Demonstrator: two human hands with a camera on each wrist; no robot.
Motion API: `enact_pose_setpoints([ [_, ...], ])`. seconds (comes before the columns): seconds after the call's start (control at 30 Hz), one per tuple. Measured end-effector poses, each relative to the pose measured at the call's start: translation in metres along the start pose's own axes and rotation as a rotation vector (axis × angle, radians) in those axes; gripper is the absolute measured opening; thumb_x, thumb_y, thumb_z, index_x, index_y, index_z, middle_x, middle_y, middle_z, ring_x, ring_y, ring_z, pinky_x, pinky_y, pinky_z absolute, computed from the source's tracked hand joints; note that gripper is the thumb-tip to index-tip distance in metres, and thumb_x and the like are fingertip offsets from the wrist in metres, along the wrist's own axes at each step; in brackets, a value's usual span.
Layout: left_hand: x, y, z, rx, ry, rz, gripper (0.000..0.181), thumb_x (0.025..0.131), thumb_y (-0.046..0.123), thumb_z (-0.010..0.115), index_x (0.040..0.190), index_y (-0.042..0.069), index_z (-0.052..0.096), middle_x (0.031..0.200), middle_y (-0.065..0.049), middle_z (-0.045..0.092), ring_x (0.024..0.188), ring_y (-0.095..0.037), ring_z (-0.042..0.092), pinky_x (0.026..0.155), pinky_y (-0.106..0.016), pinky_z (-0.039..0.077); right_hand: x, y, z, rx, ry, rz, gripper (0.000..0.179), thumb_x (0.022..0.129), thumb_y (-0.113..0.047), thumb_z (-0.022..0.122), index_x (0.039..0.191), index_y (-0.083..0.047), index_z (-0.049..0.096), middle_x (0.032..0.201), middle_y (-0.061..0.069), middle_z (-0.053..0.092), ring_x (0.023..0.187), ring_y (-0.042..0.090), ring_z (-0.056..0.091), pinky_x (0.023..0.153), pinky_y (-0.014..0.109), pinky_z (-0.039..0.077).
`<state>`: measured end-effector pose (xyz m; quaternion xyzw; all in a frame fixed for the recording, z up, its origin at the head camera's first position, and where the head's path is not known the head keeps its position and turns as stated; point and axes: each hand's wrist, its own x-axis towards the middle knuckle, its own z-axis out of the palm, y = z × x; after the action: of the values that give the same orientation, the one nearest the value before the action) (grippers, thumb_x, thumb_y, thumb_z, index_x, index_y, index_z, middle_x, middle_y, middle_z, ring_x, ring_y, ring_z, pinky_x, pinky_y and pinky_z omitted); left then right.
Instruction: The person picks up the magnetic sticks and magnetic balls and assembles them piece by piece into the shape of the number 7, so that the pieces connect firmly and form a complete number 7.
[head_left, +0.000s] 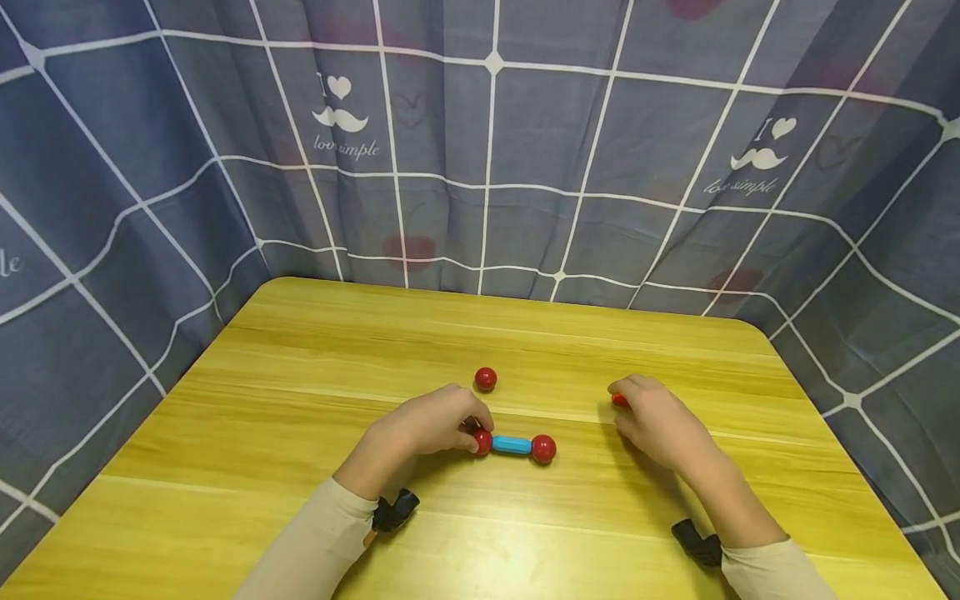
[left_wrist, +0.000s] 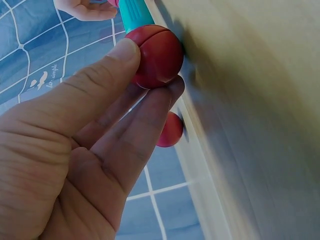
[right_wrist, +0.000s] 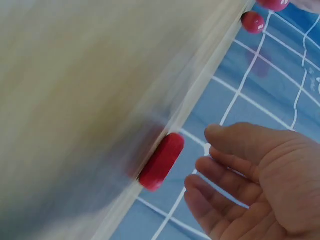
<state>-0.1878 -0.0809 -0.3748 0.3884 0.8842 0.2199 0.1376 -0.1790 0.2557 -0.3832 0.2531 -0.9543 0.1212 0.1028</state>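
Observation:
On the wooden table lies a dumbbell-like piece: a blue rod [head_left: 512, 445] with a red ball [head_left: 543, 449] at its right end and another red ball [left_wrist: 159, 56] at its left end. My left hand [head_left: 438, 422] pinches the left ball between thumb and fingertips. A short red rod [right_wrist: 161, 161] lies on the table near my right hand [head_left: 660, 423]. In the right wrist view, a gap shows between that rod and the loosely bent fingers [right_wrist: 220, 175]. From the head view, most of the red rod is hidden behind the hand.
A loose red ball [head_left: 486, 379] sits beyond the left hand, farther back on the wooden table [head_left: 360, 333]. A grey-blue curtain [head_left: 525, 150] with white grid lines hangs behind the table and at its sides. Each wrist wears a black strap [head_left: 395, 510].

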Motion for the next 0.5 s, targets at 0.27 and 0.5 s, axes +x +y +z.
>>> enact_pose_setpoints([
  [0.27,0.000,0.000,0.000,0.004,-0.003,-0.005,0.018,0.082,0.010,0.079,0.100,0.009,0.074,0.090,0.006,0.069,0.079,-0.003,0.059,0.076,-0.021,0.050,-0.002,0.016,-0.003,-0.049,-0.025,0.073,0.030,0.076,0.002,0.074,0.104,0.006,0.065,0.095,0.015,0.063,0.087,0.032,0.061,0.079,0.047,0.051],
  [0.5,0.000,0.001,0.000,0.007,-0.004,-0.010,0.018,0.082,0.010,0.079,0.099,0.010,0.074,0.089,0.007,0.069,0.079,-0.003,0.059,0.076,-0.020,0.050,-0.002,0.017,-0.003,-0.052,-0.058,0.084,0.022,0.077,0.001,0.074,0.098,0.002,0.068,0.085,0.007,0.061,0.077,0.024,0.059,0.072,0.043,0.052],
])
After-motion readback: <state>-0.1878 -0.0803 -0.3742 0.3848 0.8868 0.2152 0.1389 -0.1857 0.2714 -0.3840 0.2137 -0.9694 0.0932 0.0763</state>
